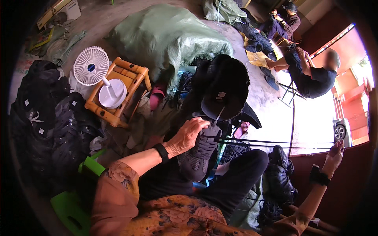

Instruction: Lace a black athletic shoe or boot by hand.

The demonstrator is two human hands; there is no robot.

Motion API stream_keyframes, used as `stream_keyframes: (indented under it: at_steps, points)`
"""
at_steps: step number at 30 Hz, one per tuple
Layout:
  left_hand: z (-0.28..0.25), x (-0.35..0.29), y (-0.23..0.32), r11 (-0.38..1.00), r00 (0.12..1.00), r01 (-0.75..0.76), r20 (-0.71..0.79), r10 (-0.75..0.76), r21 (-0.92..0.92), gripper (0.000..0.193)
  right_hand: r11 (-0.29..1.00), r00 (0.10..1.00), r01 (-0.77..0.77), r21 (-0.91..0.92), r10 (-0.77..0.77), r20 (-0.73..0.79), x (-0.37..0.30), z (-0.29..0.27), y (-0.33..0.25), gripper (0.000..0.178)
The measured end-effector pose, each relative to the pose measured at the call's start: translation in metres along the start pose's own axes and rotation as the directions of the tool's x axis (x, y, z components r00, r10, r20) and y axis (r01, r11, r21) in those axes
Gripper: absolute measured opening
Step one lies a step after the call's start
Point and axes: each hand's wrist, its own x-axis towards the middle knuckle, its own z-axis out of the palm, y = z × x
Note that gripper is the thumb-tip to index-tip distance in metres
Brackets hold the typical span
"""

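A dark boot [199,151] rests over my lap, toe toward me, its black upper [230,84] standing open with a small pale label inside. My left hand [191,133] is closed on the boot near the top of its lacing; its fingertips partly hide what they pinch. A thin pale strip shows just beyond those fingers. From the lacing, black shoelaces [275,142] run taut far to the right. Their far ends are held in the closed fingers of my right hand [334,157].
At left are a heap of black footwear [51,122], a white fan [112,94] on a bamboo stool [102,112], and a green chair [71,212]. A large green sack [165,35] lies ahead. Two people [315,74] sit at far right. More dark boots [278,173] stand near my right knee.
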Motion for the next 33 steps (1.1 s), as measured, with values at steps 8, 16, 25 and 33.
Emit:
stream_keyframes:
  at_steps: [8,16,25,33]
  points:
    - [-0.027,0.021,0.007,0.979,0.973,0.201,0.121,-0.197,-0.023,0.023,0.781,0.849,0.458,-0.424,-0.243,0.469,-0.076,0.166,-0.06,0.035]
    - [-0.032,0.099,0.071,0.962,0.879,0.274,0.413,-0.24,-0.023,0.026,0.977,0.582,0.212,0.016,-0.139,0.801,-0.152,0.301,-0.084,0.024]
    - [0.013,0.1,0.079,0.961,0.953,0.016,0.295,0.069,-0.277,0.015,0.98,0.222,-0.197,0.013,0.032,0.975,-0.137,0.295,-0.106,0.035]
    - [-0.132,0.05,-0.035,0.476,0.783,0.351,-0.026,-0.622,-0.806,0.013,0.951,0.965,-0.036,-0.308,0.113,0.236,-0.106,0.03,0.026,0.029]
